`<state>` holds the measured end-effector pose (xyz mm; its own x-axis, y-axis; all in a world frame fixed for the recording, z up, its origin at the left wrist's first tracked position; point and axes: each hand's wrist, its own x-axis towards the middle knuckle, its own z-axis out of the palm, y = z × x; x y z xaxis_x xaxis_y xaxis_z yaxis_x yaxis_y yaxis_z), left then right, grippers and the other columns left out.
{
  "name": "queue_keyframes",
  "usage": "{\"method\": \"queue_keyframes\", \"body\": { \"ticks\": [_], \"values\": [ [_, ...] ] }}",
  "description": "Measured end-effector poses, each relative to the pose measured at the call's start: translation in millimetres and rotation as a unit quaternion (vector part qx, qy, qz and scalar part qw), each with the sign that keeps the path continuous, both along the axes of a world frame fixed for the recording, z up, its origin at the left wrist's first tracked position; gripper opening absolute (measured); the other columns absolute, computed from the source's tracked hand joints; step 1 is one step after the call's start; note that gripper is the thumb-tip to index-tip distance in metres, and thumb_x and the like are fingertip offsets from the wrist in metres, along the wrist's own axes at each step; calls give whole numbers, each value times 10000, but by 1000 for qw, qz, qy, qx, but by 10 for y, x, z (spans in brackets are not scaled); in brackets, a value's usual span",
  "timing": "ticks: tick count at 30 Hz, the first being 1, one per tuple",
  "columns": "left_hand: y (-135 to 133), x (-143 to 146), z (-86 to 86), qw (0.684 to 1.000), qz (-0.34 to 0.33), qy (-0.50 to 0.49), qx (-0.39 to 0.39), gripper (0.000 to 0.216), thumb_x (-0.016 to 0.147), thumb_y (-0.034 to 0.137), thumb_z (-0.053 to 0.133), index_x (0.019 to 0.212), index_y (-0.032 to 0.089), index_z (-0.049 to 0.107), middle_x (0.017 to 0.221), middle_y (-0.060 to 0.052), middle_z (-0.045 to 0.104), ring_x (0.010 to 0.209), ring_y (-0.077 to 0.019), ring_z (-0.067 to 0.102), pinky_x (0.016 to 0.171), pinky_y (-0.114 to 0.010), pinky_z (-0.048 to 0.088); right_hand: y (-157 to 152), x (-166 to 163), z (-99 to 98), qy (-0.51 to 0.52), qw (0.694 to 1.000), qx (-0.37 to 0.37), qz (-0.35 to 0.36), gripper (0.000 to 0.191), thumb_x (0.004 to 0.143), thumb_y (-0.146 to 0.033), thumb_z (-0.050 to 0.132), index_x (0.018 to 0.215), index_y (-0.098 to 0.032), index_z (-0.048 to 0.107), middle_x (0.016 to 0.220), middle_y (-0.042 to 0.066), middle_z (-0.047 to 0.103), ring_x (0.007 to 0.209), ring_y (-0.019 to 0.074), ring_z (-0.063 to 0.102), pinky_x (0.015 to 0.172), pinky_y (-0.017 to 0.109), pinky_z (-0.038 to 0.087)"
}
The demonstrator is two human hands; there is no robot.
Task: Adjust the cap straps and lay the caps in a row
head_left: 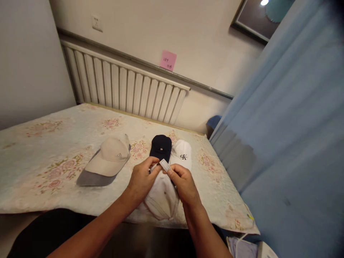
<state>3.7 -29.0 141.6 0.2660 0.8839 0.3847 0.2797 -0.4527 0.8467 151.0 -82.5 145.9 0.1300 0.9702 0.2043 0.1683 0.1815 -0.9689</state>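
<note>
Both my hands are closed on the back strap (166, 166) of a whitish baseball cap (162, 195) near the bed's front edge. My left hand (143, 178) pinches the strap's left side. The pale free end lies between the fingers of my right hand (185, 182). The cap's crown hangs below my hands, towards me. Just beyond are a black cap (161, 146) and a white cap (182, 152) with dark letters, side by side. To the left, a beige cap (110, 156) rests on a grey cap (94, 179).
A floral sheet (88, 143) covers the bed. Behind it stands a white radiator (123, 84) along the wall, with a pink note (168, 60) above. A blue curtain (268, 118) hangs on the right. Near the lower right corner are a pale cloth (245, 248) and a white cord.
</note>
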Motion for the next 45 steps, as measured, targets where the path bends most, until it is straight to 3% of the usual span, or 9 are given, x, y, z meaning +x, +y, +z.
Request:
{"method": "queue_keyframes", "body": {
  "ticks": [14, 21, 29, 36, 41, 45],
  "values": [
    [-43, 3, 61, 999, 33, 16, 6, 131, 763, 301, 559, 805, 196, 626, 704, 22, 643, 652, -146, 557, 645, -258, 390, 2, -39, -4, 20, 1000, 2, 10, 168, 793, -329, 623, 767, -171, 673, 704, -10, 600, 672, 123, 493, 662, 247, 356],
    [-63, -25, -12, 1000, 17, 4, 16, 181, 783, 311, 539, 885, 189, 624, 851, -19, 686, 782, -178, 611, 742, -290, 439, 17, -83, -53, 171, 983, -72, 8, 183, 708, -341, 667, 719, -160, 644, 572, -39, 507, 522, 87, 399, 530, 224, 270],
    [-96, -45, -75, 999, 7, 3, 39, 207, 813, 306, 516, 947, 193, 627, 942, -39, 700, 883, -197, 636, 809, -315, 460, -27, -120, -11, 225, 970, -96, 0, 219, 653, -340, 711, 701, -136, 645, 561, -28, 545, 503, 74, 434, 526, 207, 295],
    [-125, -43, -125, 999, -4, 3, 41, 236, 820, 264, 502, 1003, 195, 634, 1010, -46, 701, 953, -200, 632, 858, -323, 462, -31, -110, -31, 253, 964, -86, -11, 202, 656, -326, 718, 679, -140, 642, 547, -20, 583, 467, 69, 468, 479, 190, 325],
    [-137, -26, -147, 999, -15, -1, 40, 229, 822, 240, 493, 997, 196, 635, 1008, -47, 703, 952, -193, 632, 858, -320, 463, 4, -91, -39, 274, 959, -31, -65, 196, 698, -323, 708, 729, -138, 653, 661, 42, 684, 545, 101, 590, 562, 215, 451],
    [-149, -17, -126, 1000, -5, -4, 18, 204, 816, 255, 506, 970, 202, 627, 978, -44, 707, 920, -197, 637, 838, -328, 468, 12, -88, -36, 246, 966, -9, -73, 187, 741, -327, 684, 751, -141, 666, 759, 60, 711, 578, 104, 607, 599, 228, 476]
  ]
}}
